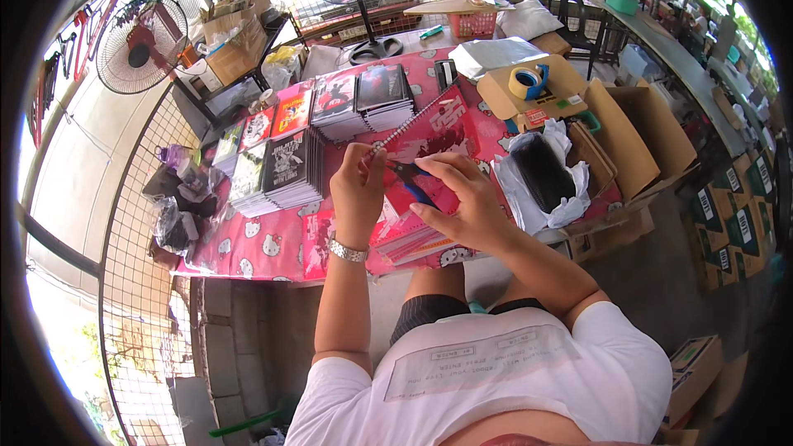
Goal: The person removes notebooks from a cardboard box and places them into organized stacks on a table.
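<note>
Head view, frame centre: the left hand point(357, 190) is pinching the lower end of a spiral binding point(413, 121), fingers closed on the wire. The right hand point(459, 202) is gripping blue-handled pliers point(410, 178), their tip sitting at the same end of the wire, just beside the left fingertips. A wristwatch point(348, 251) is circling the left wrist.

The binding is running diagonally up to the right along the edge of a red notebook point(438, 134), which is lying on the tabletop point(264, 252), covered in a pink cartoon-print cloth.

Left of centre: stacks of booklets point(291, 167) are standing in rows, dark and red covers showing.

Right of centre: a black item in white wrapping point(541, 172) is sitting in an open cardboard box point(636, 136). Above it, a tape roll point(527, 81) is resting on a cardboard flap.

Upper left and upper centre: two fans point(139, 44) are standing, one behind the tabletop.

Lower frame: the person's white shirt point(496, 380) is filling the foreground.
</note>
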{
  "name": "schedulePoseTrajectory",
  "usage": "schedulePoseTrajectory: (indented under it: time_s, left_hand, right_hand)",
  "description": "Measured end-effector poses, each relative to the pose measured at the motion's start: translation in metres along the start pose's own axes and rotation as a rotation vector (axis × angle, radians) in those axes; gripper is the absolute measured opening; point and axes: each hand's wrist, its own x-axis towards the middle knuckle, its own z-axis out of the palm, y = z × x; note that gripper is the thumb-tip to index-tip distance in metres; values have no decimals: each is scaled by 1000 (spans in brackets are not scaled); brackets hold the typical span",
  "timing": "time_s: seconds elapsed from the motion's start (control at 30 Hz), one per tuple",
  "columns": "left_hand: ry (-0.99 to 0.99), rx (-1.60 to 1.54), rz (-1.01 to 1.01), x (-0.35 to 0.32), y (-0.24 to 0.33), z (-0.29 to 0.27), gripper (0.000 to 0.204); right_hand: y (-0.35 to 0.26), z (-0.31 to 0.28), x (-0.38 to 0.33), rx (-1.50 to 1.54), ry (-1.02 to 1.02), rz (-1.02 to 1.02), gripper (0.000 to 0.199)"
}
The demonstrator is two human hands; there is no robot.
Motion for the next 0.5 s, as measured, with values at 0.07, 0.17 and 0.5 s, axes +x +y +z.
schedulePoseTrajectory:
  time_s: [0.07, 0.17, 0.5]
  left_hand:
    - [12, -244, -225, 0, 2, -1, 16]
    - [47, -11, 58, -2, -15, -4, 12]
    - [-69, -367, -86, -6, -15, -8, 14]
  right_hand:
    - [0, 5, 6, -87, -29, -4, 54]
    - [-7, 8, 12, -135, -36, -14, 53]
    - [-16, 4, 17, -262, -99, -3, 49]
